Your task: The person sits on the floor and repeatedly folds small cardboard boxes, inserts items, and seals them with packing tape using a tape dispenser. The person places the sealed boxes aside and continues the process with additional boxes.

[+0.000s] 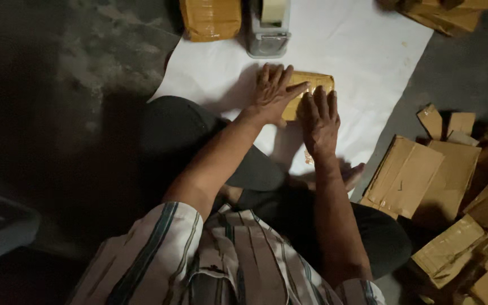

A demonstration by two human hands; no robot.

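Your striped shirt sits nearest; both hands flat, fingers spread, gripping nothing: left hand & right hand press on taped brown parcel, on white paper sheet nr tape dispenser.

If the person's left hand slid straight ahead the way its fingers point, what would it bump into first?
The left hand lies flat on the small brown parcel, fingers pointing up and away. Straight ahead lies bare white paper, then probably the grey tape dispenser, though the line may pass just to its right.
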